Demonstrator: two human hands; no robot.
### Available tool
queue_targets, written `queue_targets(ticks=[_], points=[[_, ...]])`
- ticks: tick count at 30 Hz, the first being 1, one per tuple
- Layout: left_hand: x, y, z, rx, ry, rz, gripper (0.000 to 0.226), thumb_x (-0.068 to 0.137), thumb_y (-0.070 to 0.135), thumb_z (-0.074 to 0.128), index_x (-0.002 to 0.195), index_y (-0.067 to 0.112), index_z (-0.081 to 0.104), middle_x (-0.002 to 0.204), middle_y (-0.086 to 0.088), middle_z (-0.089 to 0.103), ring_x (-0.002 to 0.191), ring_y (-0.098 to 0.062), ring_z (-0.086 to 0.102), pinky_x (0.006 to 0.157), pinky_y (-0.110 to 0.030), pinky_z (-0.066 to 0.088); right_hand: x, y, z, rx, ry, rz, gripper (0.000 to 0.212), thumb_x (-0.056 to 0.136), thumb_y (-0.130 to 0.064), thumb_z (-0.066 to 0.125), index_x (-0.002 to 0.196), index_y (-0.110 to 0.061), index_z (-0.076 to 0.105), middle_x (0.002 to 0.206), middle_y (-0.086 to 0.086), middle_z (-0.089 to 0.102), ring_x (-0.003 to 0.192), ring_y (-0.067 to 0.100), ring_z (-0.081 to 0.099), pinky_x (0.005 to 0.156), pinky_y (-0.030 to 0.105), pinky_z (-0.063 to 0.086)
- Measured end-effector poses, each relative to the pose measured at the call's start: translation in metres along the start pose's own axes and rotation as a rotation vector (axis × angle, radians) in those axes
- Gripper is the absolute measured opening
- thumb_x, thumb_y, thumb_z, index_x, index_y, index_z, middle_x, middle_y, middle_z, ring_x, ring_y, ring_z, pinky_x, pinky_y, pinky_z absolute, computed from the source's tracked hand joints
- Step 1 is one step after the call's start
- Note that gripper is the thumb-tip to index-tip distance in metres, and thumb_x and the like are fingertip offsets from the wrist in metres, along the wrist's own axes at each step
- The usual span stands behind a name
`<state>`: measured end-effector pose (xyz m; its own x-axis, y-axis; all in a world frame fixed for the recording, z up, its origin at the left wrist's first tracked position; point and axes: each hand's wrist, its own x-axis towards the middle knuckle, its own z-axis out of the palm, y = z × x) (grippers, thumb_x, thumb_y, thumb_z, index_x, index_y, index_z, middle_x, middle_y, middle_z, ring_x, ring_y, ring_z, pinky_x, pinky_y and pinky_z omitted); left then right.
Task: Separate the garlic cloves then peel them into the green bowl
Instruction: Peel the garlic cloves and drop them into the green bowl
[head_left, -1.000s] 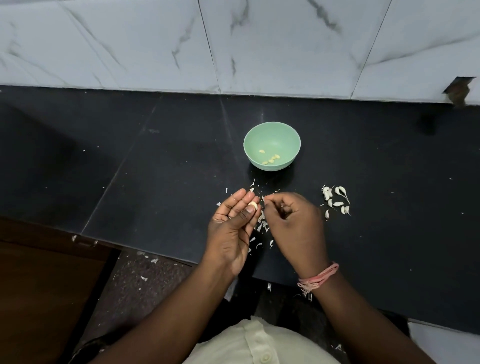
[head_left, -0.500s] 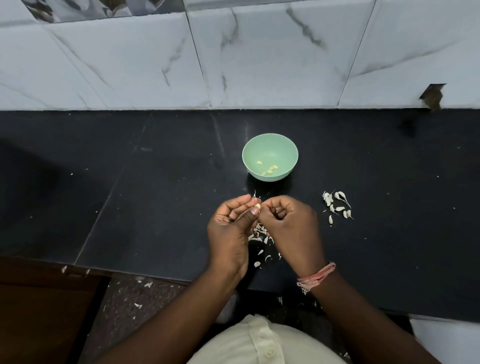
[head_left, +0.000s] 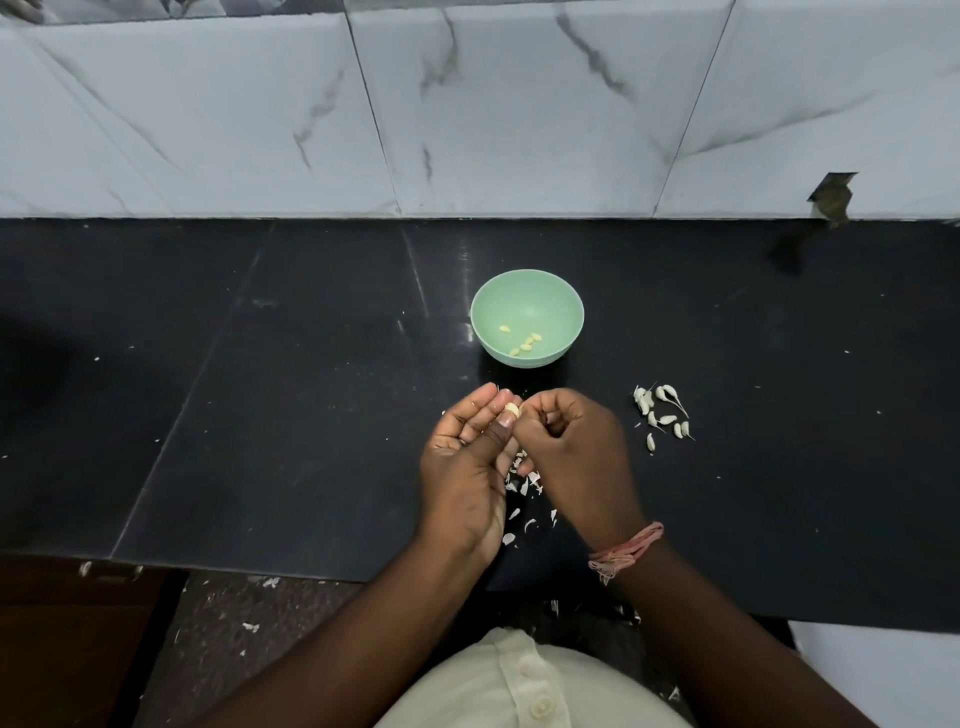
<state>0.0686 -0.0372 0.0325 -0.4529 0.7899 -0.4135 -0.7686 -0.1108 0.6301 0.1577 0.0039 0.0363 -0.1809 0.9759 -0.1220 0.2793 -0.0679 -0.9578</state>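
Pinching the garlic clove (head_left: 511, 410) as before, both hands barely moved.

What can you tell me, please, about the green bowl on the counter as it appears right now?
The green bowl is small, round and pale mint, seemingly smooth plastic. It stands upright on the black counter, near the marble-patterned tiled wall. Several peeled garlic cloves lie on its bottom. Neither hand touches it: the left hand and right hand work just in front of it.
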Motion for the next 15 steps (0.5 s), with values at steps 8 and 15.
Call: queue_targets(ticks=[8,15], points=[[0.008,0.006,-0.002,-0.209,-0.039,-0.186,0.034,0.094,-0.012,0.050,0.119,0.005,0.065,0.113,-0.010,0.075,0.103,-0.020,0.074,0.077,-0.027,0.062,0.005,-0.005,-0.003,0.198,-0.055,0.032,0.010,0.094,-0.005,0.061,0.087,-0.002,0.068,0.066,0.014,0.068,0.048,0.022,0.059,0.051,0.031,0.052],[0.012,0.006,-0.002,-0.203,-0.023,-0.215,0.041,0.080,-0.010,0.059,0.117,0.004,0.066,0.110,-0.011,0.076,0.100,-0.021,0.075,0.078,-0.027,0.062,0.007,-0.001,-0.001,0.252,-0.080,0.036,0.012,0.095,-0.004,0.057,0.088,-0.003,0.066,0.067,0.010,0.066,0.050,0.022,0.058,0.053,0.032,0.050]])
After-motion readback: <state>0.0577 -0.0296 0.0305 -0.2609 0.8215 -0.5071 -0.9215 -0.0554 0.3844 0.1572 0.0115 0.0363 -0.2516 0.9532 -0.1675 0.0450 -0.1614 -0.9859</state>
